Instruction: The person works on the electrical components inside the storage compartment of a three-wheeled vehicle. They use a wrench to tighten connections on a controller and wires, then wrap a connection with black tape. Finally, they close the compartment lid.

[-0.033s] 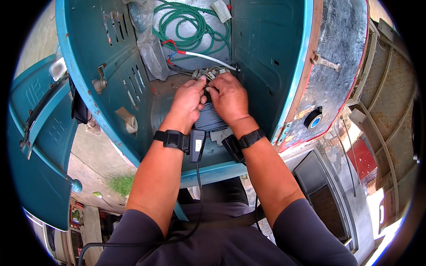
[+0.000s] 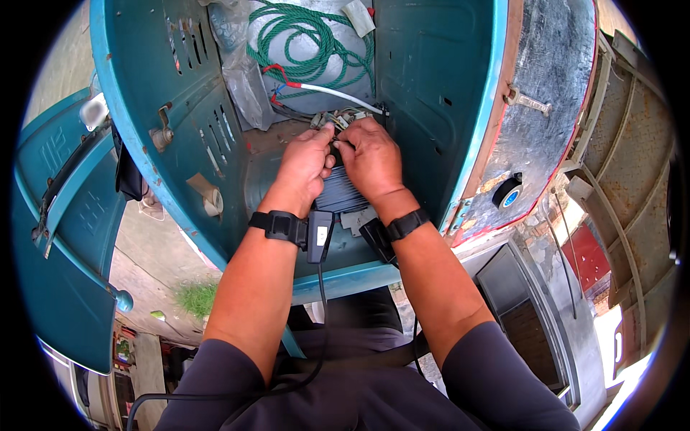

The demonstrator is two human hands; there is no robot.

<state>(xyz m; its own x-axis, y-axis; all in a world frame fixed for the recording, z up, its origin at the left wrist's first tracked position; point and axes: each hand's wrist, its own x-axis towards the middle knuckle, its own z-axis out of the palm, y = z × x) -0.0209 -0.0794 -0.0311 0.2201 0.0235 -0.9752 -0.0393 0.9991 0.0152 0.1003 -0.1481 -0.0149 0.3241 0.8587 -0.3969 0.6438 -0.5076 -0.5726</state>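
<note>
Low inside a teal metal box (image 2: 165, 122), my left hand (image 2: 305, 159) and my right hand (image 2: 371, 158) meet with fingertips nearly touching. Both are closed in a pinch. A small dark piece shows between them, too hidden to name. Just beyond the fingers lies a bunch of pale wires (image 2: 343, 115). Beneath my hands sits a coil of grey wire (image 2: 338, 192), partly covered by them. A white cable (image 2: 338, 94) with red ends runs behind it toward the right wall. Each wrist wears a black strap with a small box; a black cord (image 2: 323, 302) hangs from the left one.
Coiled green rope (image 2: 295, 43) and a clear plastic bag (image 2: 248, 86) lie at the box's far end. A tape roll (image 2: 210, 200) is at the left wall. On the right ledge are a black tape roll (image 2: 507, 192) and a metal bolt (image 2: 528, 100). A teal door (image 2: 75, 237) hangs open left.
</note>
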